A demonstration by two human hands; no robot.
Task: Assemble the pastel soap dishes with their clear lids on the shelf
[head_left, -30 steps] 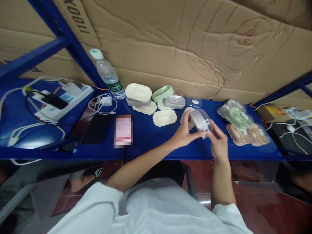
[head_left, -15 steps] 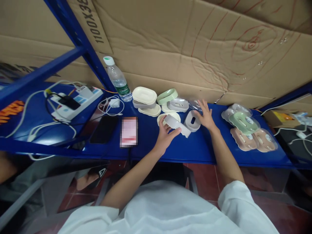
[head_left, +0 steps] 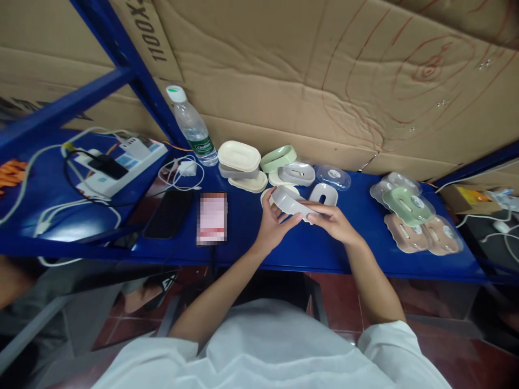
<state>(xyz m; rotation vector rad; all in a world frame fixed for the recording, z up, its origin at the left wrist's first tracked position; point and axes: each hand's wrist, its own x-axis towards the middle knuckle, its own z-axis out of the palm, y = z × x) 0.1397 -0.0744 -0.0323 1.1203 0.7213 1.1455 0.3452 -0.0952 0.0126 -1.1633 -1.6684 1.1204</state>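
Observation:
Both of my hands hold one grey oval soap-dish part just above the blue shelf. My left hand grips its left end with fingers curled. My right hand pinches its right end. Behind the hands lie a grey slotted insert and a clear plastic lid. Further back sit a cream dish stack, a green dish and a grey dish.
A group of wrapped dishes, green and tan, lies at the right. A water bottle stands at the back. A dark phone, a blurred card, a power strip and cables are on the left. Cardboard backs the shelf.
My right hand has come back from the clear lid at the rear and taken hold of the right end of the grey part. The left hand has kept its hold on that part.

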